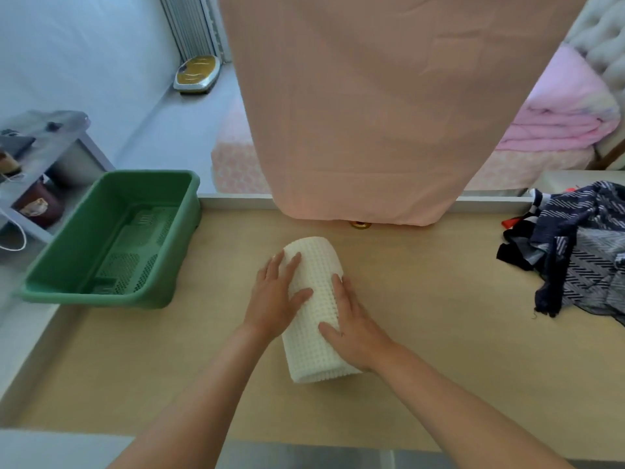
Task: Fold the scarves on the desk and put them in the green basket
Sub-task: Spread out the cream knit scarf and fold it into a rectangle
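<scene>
A white waffle-textured scarf (316, 272) lies folded into a long narrow strip in the middle of the wooden desk (439, 333). My left hand (275, 299) rests flat on its left side with straight fingers. My right hand (351, 324) presses flat on its right side. The green basket (182, 231) stands at the desk's far left corner with nothing in it. A crumpled pile of dark blue patterned scarves (581, 252) lies at the desk's right edge.
A pink cloth (372, 113) hangs down over the desk's far edge, above a small gold ring (360, 225). Beyond are a bed with pink bedding (558, 123), a grey side shelf (50, 157) at left and a scale (196, 74) on the floor.
</scene>
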Action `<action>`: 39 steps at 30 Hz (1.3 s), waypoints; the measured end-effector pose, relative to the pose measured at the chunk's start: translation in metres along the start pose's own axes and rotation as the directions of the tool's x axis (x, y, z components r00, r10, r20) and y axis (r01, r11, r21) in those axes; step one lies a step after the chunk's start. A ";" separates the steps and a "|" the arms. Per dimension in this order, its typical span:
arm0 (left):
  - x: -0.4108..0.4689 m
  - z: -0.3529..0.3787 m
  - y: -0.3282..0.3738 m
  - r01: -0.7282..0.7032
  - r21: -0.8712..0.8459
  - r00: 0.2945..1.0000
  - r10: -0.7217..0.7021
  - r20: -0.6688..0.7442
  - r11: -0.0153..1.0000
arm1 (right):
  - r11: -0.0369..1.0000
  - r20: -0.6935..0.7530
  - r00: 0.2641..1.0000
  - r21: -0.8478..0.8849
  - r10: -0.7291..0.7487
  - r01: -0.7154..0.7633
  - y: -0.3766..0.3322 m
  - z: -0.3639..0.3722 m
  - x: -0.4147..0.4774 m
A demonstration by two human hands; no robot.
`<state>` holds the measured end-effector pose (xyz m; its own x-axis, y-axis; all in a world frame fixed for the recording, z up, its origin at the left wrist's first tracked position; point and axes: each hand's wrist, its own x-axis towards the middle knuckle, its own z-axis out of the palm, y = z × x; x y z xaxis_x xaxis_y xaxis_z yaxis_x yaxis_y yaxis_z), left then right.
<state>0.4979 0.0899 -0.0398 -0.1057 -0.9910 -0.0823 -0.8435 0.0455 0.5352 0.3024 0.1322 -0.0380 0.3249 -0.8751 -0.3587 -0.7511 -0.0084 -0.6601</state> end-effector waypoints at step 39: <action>0.013 -0.266 -0.144 0.068 -0.747 0.973 -0.210 -0.097 0.661 | 0.625 -0.356 0.925 0.695 -0.131 0.356 -0.297 0.052 0.144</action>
<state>0.7581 0.0374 0.1061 0.1251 -0.9860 -0.1107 -0.1711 -0.1314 0.9765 0.6017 0.0336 0.0721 0.1950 -0.9808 -0.0106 0.0452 0.0198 -0.9988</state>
